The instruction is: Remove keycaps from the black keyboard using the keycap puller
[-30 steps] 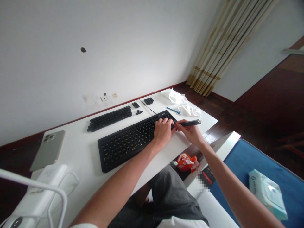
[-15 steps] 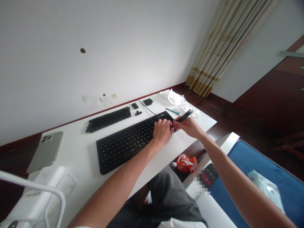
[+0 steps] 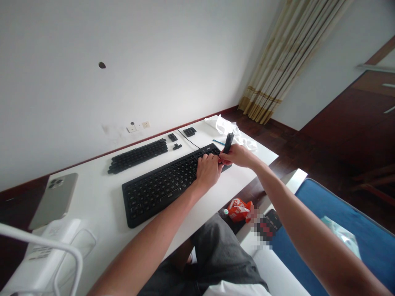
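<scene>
White table (image 3: 101, 197) carries a black keyboard (image 3: 160, 187), lying flat and near the front edge. Behind it a strip of loose keycaps (image 3: 137, 155); a phone (image 3: 54, 199) lies face down at far left. Left hand (image 3: 208, 170) rests palm down, fingers curled on the keyboard's right end. Right hand (image 3: 239, 155) grips a slim black tool (image 3: 228, 142), held nearly upright, tip at that same end.

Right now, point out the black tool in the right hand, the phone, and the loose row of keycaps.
black tool (image 3: 228, 142), head view, upper shaft above the fingers.
phone (image 3: 54, 200), head view, middle of its back.
loose row of keycaps (image 3: 138, 155), head view, centre of the row.
</scene>
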